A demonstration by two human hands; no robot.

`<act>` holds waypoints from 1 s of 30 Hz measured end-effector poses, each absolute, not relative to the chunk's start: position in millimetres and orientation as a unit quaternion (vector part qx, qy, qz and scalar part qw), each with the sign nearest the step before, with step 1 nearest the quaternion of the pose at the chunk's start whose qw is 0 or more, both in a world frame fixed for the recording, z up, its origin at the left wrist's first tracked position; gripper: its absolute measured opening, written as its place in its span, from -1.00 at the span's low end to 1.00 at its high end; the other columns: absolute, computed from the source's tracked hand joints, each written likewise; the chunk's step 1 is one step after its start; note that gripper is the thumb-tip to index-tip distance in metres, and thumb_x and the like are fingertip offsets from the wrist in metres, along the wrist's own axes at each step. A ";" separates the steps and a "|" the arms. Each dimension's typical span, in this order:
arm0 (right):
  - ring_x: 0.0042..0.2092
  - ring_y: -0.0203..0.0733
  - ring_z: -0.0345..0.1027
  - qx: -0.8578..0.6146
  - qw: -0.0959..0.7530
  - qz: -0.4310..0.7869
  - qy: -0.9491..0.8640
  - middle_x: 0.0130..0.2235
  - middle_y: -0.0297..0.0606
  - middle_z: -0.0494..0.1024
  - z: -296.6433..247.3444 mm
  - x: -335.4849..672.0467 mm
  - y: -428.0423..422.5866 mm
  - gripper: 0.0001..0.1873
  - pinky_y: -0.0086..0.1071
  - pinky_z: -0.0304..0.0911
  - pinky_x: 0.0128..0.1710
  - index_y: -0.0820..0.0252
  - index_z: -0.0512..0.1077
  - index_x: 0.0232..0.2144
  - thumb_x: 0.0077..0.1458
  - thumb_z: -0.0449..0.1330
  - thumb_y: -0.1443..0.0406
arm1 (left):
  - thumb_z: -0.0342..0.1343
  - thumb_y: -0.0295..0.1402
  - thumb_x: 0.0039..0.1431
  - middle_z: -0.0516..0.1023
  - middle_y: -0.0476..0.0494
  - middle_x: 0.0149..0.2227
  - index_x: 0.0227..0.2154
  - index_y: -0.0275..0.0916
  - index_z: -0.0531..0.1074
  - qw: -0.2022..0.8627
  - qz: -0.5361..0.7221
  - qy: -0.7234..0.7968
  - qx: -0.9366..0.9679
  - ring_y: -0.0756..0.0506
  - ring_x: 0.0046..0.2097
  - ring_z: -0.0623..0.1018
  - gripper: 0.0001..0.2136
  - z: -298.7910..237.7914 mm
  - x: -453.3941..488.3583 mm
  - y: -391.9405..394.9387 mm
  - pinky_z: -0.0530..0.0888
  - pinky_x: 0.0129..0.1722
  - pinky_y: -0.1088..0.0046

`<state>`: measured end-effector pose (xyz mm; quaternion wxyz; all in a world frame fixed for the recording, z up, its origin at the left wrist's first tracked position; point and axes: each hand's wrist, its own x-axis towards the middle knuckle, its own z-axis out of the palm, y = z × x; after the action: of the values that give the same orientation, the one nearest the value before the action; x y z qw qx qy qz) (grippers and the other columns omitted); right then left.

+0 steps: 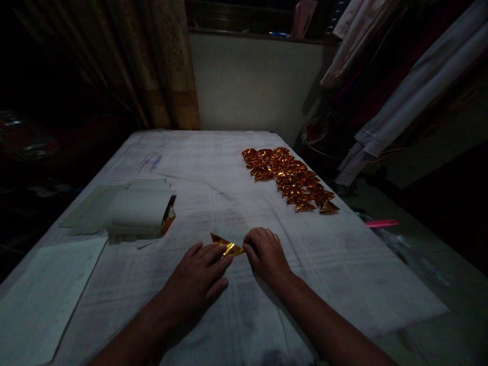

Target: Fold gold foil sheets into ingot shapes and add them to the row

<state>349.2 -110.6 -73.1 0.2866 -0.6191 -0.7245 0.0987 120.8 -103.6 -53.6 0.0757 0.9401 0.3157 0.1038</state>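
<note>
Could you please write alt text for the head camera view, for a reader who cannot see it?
A person's left hand and right hand touch a partly folded piece of shiny gold foil paper on a pale checked cloth. Folded orange-gold foil pieces lie clustered beyond at right, pale paper sheets at left.

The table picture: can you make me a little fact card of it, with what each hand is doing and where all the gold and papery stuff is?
Left hand: fingertips on the gold paper
Right hand: fingers curled at the gold paper's right end; pinching or just touching, hard to tell
Folded gold pieces: many, grouped toward the table's far right
Paper stack: left side, pale on top, gold showing at one end
Pale sheet: near left corner
Table cover: pale, checked cloth
Light: dim
</note>
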 end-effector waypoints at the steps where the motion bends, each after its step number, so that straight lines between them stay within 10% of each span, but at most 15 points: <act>1: -0.16 -0.11 0.32 -0.601 0.302 0.086 -0.735 -0.25 -0.26 0.53 -73.8 350.4 -112.9 -0.88 -0.27 0.10 -0.17 0.15 0.45 -0.29 0.18 0.21 0.46 | 0.02 -0.32 0.37 0.44 -0.19 0.21 0.19 -0.09 0.36 0.079 0.114 0.317 0.938 -0.22 0.21 0.41 -0.64 -54.0 121.5 -103.7 0.25 0.23 0.02; 11: -0.07 -0.03 0.34 -0.544 0.210 0.049 -0.811 -0.08 -0.17 0.56 -65.0 340.6 -131.2 -0.71 -0.19 0.19 -0.09 0.12 0.48 0.02 0.25 0.21 0.33 | 0.01 -0.38 0.38 0.56 -0.18 0.05 0.08 -0.12 0.46 0.131 0.199 0.317 0.918 -0.19 0.04 0.52 -0.72 -62.4 133.5 -92.7 0.46 0.03 0.12; 30: -0.08 -0.07 0.36 -0.573 0.118 0.052 -0.809 -0.07 -0.18 0.56 -44.0 337.6 -116.5 -0.79 -0.24 0.14 -0.14 0.16 0.54 -0.16 0.21 0.29 0.18 | 0.08 -0.47 0.29 0.55 -0.15 -0.32 -0.22 -0.23 0.51 -0.055 0.073 0.232 0.968 -0.11 -0.32 0.51 -0.88 -51.5 113.3 -27.4 0.45 -0.22 0.31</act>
<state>337.6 -116.5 -44.0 0.1182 -0.5728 -0.8095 0.0518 113.3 -27.4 -51.5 -0.0553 0.9683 0.2324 0.0728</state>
